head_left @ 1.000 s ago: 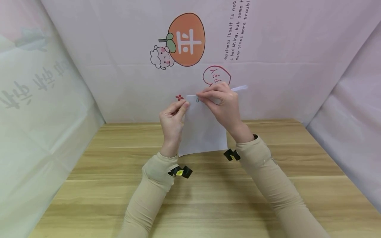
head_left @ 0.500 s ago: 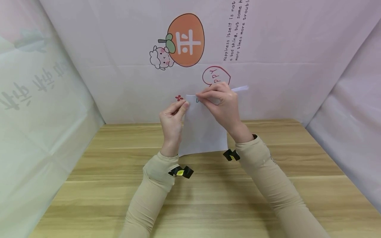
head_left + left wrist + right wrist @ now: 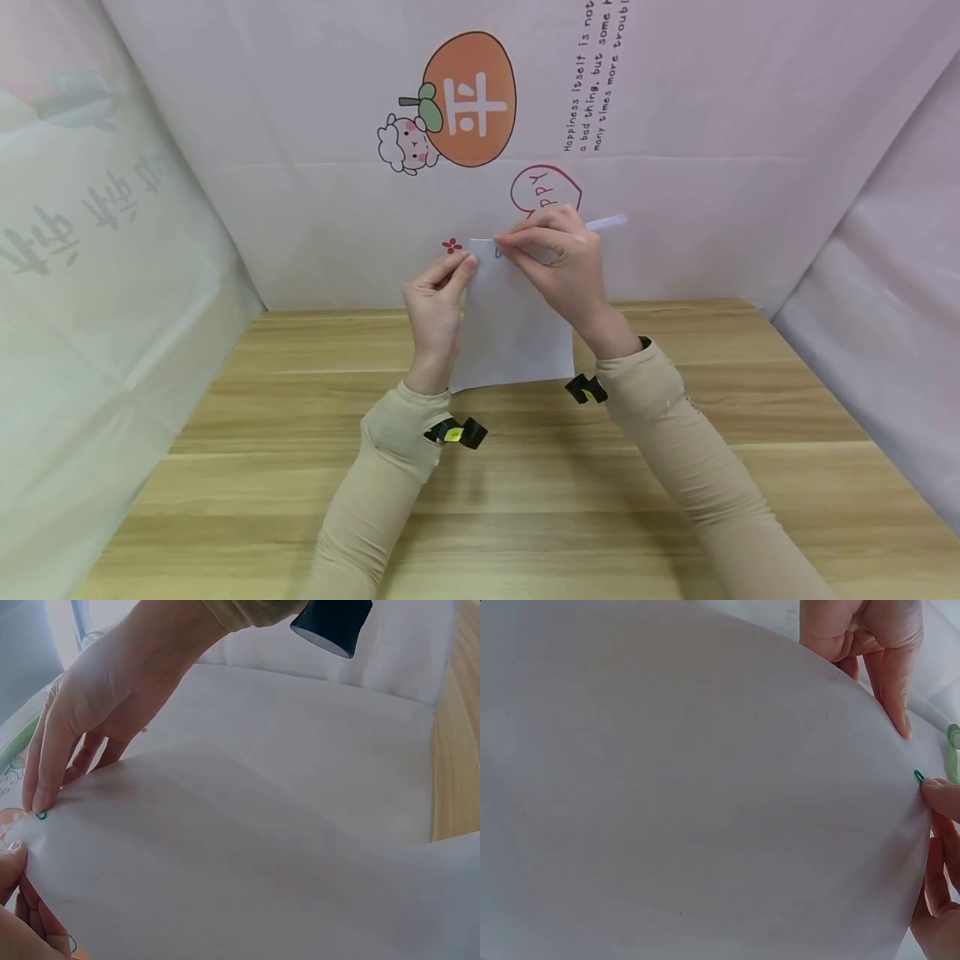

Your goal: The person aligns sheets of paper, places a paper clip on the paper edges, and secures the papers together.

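Note:
A sheet of white paper (image 3: 513,333) hangs over the table, held up by both hands. At its upper left corner, my left hand (image 3: 433,312) pinches the sheet between thumb and fingers. My right hand (image 3: 566,267) pinches a small green paper clip (image 3: 498,252) at the paper's top edge, just right of the left hand. Only the rounded end of the clip (image 3: 919,777) shows in the right wrist view, lying against the sheet beside the right thumb. The fingers hide its other end. Part of the paper's upper right lies behind the right hand.
Below the hands is a wood-grain table (image 3: 495,517). White printed cloth (image 3: 315,225) rises behind it, carrying an orange fruit picture (image 3: 495,133) and writing. More white cloth (image 3: 862,250) stands along both sides. A black camera (image 3: 457,433) juts from the left sleeve.
Both hands keep their places on the paper. The visible part of the clip looks slightly shorter at the right fingertips than a second ago.

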{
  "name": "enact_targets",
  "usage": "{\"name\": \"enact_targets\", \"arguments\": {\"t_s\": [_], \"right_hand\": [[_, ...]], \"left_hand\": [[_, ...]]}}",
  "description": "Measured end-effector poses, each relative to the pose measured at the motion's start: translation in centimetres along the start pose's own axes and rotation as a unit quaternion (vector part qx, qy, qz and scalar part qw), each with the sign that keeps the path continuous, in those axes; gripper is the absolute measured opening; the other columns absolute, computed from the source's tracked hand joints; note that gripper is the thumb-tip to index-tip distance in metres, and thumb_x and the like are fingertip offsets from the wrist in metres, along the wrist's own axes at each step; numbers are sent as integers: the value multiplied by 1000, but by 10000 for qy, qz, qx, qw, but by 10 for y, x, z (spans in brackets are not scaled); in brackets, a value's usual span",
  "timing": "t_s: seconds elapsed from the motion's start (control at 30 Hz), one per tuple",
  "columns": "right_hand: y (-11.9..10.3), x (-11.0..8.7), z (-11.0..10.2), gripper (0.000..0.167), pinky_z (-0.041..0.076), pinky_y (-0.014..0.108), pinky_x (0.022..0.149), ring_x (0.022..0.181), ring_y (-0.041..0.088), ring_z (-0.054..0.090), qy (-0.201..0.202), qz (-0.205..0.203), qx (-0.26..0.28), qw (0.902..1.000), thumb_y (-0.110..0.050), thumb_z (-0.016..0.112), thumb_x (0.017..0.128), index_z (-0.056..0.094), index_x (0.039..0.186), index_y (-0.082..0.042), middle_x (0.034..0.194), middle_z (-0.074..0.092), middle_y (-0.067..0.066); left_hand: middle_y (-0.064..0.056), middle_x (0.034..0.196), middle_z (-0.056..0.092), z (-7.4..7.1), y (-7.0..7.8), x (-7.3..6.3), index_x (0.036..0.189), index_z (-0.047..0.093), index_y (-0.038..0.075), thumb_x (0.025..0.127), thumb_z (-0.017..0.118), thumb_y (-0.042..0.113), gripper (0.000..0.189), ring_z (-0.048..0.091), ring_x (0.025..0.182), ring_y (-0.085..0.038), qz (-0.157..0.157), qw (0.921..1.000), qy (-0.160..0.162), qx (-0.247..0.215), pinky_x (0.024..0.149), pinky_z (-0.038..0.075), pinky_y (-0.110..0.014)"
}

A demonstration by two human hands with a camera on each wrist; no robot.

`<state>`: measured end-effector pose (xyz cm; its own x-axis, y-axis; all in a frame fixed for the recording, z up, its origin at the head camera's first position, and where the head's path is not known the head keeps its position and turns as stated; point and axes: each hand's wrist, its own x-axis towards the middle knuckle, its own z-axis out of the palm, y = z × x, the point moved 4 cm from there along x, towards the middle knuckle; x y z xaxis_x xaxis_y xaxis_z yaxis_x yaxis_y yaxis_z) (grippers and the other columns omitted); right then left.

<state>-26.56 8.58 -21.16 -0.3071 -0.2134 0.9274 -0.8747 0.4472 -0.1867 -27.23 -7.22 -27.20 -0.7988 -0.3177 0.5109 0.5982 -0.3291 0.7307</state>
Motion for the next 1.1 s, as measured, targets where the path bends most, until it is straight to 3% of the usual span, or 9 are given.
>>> {"name": "enact_targets", "arguments": {"t_s": [0.2,0.43,0.63,0.93,1.1], "right_hand": [[0,0,1,11,40,29,81,88,21,54,-63,-14,-91,9999,-12,77,79,77,90,-9,85,71,5],[4,-4,3,22,42,30,80,93,22,52,-184,116,-287,9994,-14,72,84,73,106,-10,91,70,6],[12,-6,-2,13,36,32,78,89,24,49,-96,164,-523,9984,-16,70,86,74,96,-8,90,70,6],[30,-11,-13,13,21,41,92,92,22,48,-87,450,-898,9949,-21,70,86,73,91,-10,88,70,3],[37,-15,-20,15,21,43,93,93,24,48,-167,505,-1006,9935,-22,69,87,72,93,-9,89,69,5]], "left_hand": [[-2,81,69,-2,0,0,96,66,-17,79,74,6,31,59,75,-8,12,10000,-49,-8,71,51,-18],[4,80,70,-6,-1,0,97,66,-18,79,75,6,31,62,77,-10,42,10000,-9,-5,74,52,-20],[4,79,70,-8,0,1,96,65,-18,79,74,4,29,62,77,-9,75,10000,18,22,73,51,-20],[4,79,69,-11,3,4,96,66,-17,80,73,2,26,60,76,-8,-8,9998,155,79,71,51,-18],[2,81,70,-14,3,6,89,73,-5,80,73,1,11,61,76,-9,-52,9998,186,66,70,50,-19]]}}
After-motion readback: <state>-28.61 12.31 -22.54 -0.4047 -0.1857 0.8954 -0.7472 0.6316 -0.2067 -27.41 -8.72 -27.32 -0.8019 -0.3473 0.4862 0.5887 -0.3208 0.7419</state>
